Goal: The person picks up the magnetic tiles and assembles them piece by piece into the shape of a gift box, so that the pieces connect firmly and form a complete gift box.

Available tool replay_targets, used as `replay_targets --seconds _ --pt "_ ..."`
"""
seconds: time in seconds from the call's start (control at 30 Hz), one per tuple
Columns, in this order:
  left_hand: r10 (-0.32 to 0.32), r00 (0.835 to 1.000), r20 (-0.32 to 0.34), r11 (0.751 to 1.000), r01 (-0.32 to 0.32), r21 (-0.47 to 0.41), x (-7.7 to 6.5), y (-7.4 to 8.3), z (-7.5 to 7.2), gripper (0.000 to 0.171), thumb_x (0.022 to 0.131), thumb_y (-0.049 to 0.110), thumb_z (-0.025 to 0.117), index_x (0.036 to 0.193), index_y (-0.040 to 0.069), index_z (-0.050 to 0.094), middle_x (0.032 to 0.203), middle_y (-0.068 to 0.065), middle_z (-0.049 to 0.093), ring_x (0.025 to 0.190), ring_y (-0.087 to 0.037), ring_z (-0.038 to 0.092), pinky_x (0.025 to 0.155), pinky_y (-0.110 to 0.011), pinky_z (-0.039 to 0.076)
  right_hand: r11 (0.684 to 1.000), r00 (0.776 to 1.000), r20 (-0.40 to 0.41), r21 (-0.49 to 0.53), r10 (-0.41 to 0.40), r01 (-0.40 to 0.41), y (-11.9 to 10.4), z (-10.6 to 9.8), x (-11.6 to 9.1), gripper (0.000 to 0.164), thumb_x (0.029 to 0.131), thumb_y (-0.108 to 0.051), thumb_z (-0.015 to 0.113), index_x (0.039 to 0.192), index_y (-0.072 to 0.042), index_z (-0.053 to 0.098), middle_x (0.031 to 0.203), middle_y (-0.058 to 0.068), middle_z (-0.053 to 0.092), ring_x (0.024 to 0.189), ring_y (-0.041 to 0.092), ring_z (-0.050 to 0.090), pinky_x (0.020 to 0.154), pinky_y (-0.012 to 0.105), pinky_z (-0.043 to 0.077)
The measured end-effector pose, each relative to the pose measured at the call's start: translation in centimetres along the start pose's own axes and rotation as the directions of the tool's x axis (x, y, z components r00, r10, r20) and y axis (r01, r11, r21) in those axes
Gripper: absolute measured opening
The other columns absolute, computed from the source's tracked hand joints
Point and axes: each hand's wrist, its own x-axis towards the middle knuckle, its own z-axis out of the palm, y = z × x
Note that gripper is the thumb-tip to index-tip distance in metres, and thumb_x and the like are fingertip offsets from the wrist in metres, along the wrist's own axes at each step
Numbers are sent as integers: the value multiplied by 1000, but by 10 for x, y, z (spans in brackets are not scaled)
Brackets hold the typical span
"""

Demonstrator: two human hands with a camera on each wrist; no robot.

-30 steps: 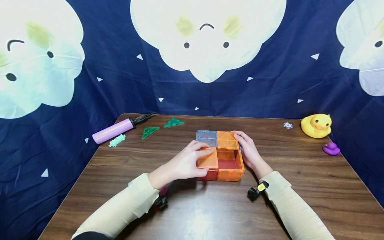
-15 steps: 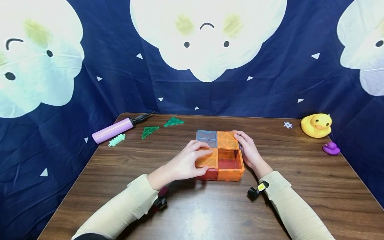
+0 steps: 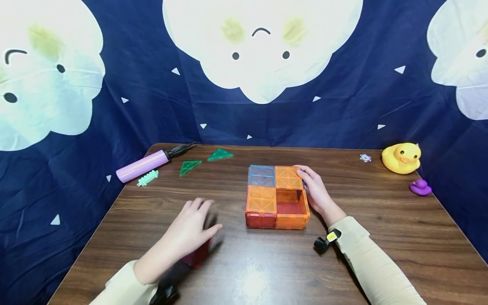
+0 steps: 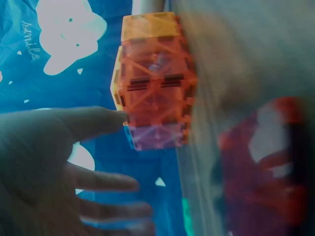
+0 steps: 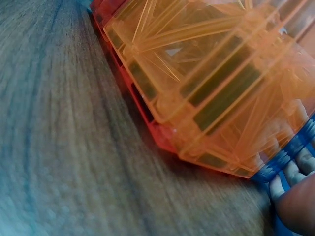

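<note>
A low box of see-through magnetic tiles stands mid-table, with red and orange walls. Its top carries a blue tile, an orange tile and another orange tile; the front right compartment is uncovered and shows a red floor. My right hand holds the box at its back right corner, thumb at the top edge, fingers partly hidden behind. My left hand, blurred, is off the box to the left with fingers spread and nothing held. Below it, partly hidden, are red tiles.
Green triangle tiles lie at the back left, near a purple hand pump and a mint-green toy piece. At the back right are a yellow duck, a purple duck and a poker chip.
My left hand has let go of the front left orange tile, which now lies flat on the box, and has moved left toward me. My right hand stays at the box.
</note>
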Motion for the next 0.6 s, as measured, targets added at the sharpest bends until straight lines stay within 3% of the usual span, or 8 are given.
replay_targets --seconds 0.1,0.23,0.37,0.6 --pt "-120 989 89 990 112 82 -18 -6 1 65 84 44 82 122 -4 61 110 -26 60 101 -45 58 85 -57 52 1000 1000 6 3 -5 5 -1 0 0 36 108 -29 53 135 -6 54 120 1 63 103 13 62 87 27 54" --pt "-201 970 138 974 182 138 -31 -10 7 75 77 55 83 115 -5 59 99 -25 58 90 -44 58 73 -56 55 1000 1000 3 -1 -4 4 -1 0 -1 36 109 -28 52 136 -5 54 119 1 63 103 13 62 87 27 54" --pt "-206 966 154 971 182 155 -36 -11 15 77 72 55 86 111 -4 57 92 -23 55 82 -41 58 65 -54 55 1000 1000 -1 7 -9 9 -1 0 -1 38 109 -26 51 138 -2 52 119 1 63 103 13 63 86 27 55" --pt "-163 978 132 979 144 147 -35 -8 28 59 66 33 90 101 -1 57 91 -20 50 78 -39 56 60 -50 54 1000 1000 -3 21 -9 9 1 0 1 38 108 -26 53 137 -2 53 118 1 64 102 13 64 86 29 55"
